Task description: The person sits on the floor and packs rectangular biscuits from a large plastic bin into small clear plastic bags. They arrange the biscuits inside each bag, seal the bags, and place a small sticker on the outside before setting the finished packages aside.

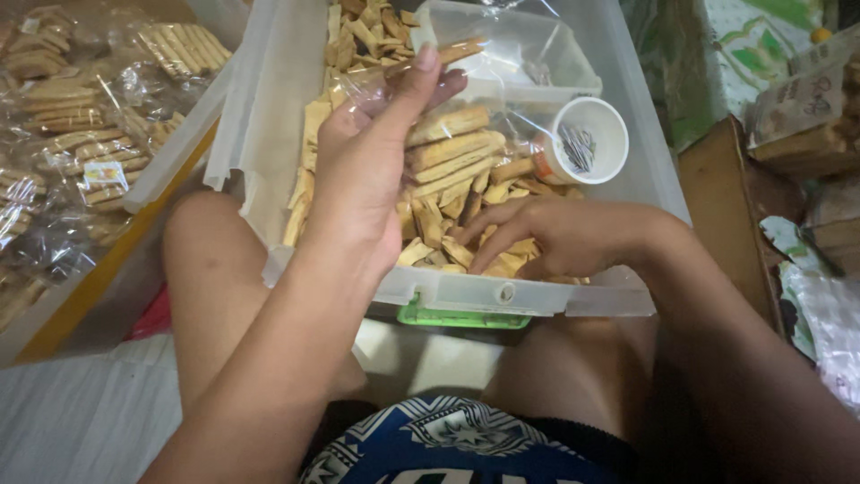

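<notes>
My left hand (358, 170) pinches a clear bag (381, 81) open over the box (269, 116). My right hand (537, 235), fingers spread, digs in the biscuit sticks (452, 148). Filling step; next I must grab some.

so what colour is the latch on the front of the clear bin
Bright green, on the clear bin's front latch, seen in the head view.

Landmark: clear plastic bin (269, 116) on the lap. Left of it, an open box (170, 161) w/ many sealed clear bags of tan biscuit sticks (72, 116); one bag has a small white/yellow/red label (105, 173). Inside the bin, top centre, the left hand (363, 175) holds a clear plastic bag (502, 49), partly filled. Right of the bin, a crinkled clear bag (829, 314) and a pale printed pkg (797, 103).
</notes>
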